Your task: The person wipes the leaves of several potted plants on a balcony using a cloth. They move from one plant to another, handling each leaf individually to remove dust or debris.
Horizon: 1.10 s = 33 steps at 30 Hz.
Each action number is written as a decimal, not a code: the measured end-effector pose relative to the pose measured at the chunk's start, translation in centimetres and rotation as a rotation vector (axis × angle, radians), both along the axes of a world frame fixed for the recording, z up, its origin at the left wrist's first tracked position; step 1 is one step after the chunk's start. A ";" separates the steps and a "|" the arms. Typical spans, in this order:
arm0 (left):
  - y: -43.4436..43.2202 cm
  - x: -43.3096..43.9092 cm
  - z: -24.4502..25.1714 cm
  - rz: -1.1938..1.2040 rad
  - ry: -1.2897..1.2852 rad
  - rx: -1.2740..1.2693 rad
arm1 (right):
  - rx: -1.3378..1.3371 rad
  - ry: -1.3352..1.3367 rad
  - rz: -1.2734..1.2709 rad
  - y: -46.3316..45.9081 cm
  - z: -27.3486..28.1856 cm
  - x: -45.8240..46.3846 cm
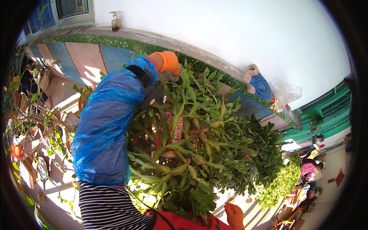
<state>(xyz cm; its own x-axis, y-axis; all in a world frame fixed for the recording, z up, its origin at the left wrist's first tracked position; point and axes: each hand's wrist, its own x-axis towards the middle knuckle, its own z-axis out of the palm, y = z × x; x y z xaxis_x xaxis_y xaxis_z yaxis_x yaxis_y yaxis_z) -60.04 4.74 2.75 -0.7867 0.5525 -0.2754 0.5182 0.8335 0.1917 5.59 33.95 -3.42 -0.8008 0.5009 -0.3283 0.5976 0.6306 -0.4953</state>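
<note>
My left hand (170, 63), in an orange glove under a blue plastic oversleeve, reaches to the top edge of a large leafy potted cactus (198, 135). Its bent fingers close on a grey, rough-looking bundle (169, 76), perhaps a rag, beside the upper stems. A red printed can (177, 129) stands among the flat green segments, partly covered by them. My right hand (234, 216), also orange-gloved, is low at the bottom edge, right of the red apron (178, 220). Its fingers are bent; whether they pinch something small is unclear.
A tiled ledge (178, 46) runs along the white wall, bearing a pump bottle (115, 21), a blue cloth item (260, 85) and a clear plastic bag (286, 91). More potted plants (34, 115) crowd the left. Another person (309, 168) is far off at right, beyond a bright green shrub (280, 184).
</note>
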 end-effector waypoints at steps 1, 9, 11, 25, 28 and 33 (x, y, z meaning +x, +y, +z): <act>0.2 0.0 -0.4 0.018 0.002 -0.037 | 0.003 -0.006 0.011 0.1 -0.2 0.1; -1.0 1.4 0.7 0.011 0.188 0.162 | -0.036 0.011 0.004 0.7 -1.2 1.0; -1.1 2.1 1.7 0.008 0.184 0.277 | -0.048 0.005 -0.003 0.7 -1.1 1.0; 0.6 0.0 -3.2 -0.032 0.014 0.023 | -0.072 -0.046 -0.030 0.4 -1.5 1.0; 0.5 0.6 -3.9 0.024 0.096 0.085 | -0.055 -0.048 -0.017 0.4 -1.7 1.3; 0.8 2.7 -4.3 0.078 0.292 0.195 | -0.069 -0.021 -0.038 0.9 -2.8 1.9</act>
